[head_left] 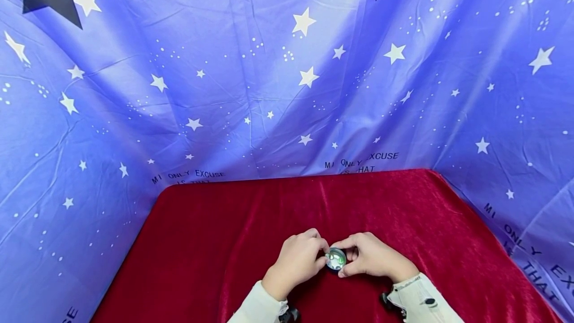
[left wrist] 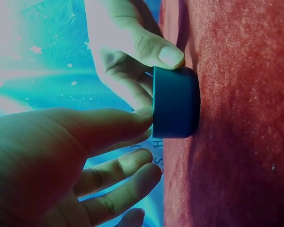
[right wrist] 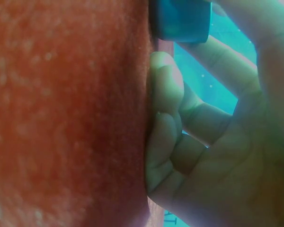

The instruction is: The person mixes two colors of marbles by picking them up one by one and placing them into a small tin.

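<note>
A small round container [head_left: 336, 259] stands upright on the red cloth between the hands. Its outer wall [left wrist: 175, 104] is dark and smooth; inside it is silvery, with small green and clear bits. From the right, my right hand [head_left: 372, 255] grips its side between thumb and index finger, the other fingers [right wrist: 165, 94] curled low against the cloth. On the left side, the thumb and index finger of my left hand [head_left: 299, 258] close at the open rim, the remaining fingers [left wrist: 128, 179] loosely bent. I cannot tell whether a small piece is between those two tips.
Red velvet cloth [head_left: 233, 243] covers the table, slightly creased. A blue-violet curtain [head_left: 251, 88] with white stars and printed lettering hangs behind it and along both sides. A dark strap piece [head_left: 290, 314] sits at the left cuff.
</note>
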Demonstrator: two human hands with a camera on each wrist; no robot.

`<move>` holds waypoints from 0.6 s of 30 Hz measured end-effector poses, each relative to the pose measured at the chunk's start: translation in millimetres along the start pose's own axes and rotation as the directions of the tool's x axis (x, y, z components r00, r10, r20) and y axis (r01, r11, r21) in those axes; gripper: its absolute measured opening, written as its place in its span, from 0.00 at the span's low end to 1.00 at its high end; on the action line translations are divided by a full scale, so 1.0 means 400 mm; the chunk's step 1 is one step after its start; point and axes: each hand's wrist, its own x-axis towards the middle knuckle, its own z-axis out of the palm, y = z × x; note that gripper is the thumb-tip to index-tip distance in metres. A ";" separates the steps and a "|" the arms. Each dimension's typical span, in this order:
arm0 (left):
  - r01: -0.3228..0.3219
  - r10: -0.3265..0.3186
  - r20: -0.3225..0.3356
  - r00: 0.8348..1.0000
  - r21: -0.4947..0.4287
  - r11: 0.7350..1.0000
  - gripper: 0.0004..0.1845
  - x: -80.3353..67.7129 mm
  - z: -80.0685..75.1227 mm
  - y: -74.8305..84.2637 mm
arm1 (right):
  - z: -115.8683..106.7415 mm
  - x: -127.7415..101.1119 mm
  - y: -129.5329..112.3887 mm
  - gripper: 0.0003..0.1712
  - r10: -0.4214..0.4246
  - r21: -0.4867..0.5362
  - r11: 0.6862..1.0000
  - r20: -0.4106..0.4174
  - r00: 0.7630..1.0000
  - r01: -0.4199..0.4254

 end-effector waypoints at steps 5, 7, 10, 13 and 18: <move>0.004 -0.004 0.009 1.000 -0.001 1.000 0.07 -0.001 0.002 0.001 | 0.001 -0.001 0.001 0.27 0.000 -0.005 1.000 -0.003 1.000 0.000; 0.006 -0.006 0.011 1.000 -0.010 1.000 0.07 -0.002 0.003 0.000 | 0.000 -0.001 0.000 0.27 -0.002 -0.006 1.000 -0.004 1.000 0.001; 0.011 -0.011 0.012 1.000 -0.025 1.000 0.07 -0.002 0.002 0.000 | 0.000 -0.001 -0.001 0.27 -0.001 -0.003 1.000 0.000 1.000 0.001; 0.015 -0.014 0.010 1.000 -0.033 0.999 0.07 -0.001 0.003 -0.001 | -0.001 0.000 -0.002 0.27 0.000 -0.001 1.000 0.000 1.000 0.000; 0.019 -0.019 0.015 1.000 -0.035 0.999 0.07 0.000 0.004 -0.002 | -0.001 0.000 -0.002 0.27 -0.003 0.001 1.000 0.002 1.000 0.003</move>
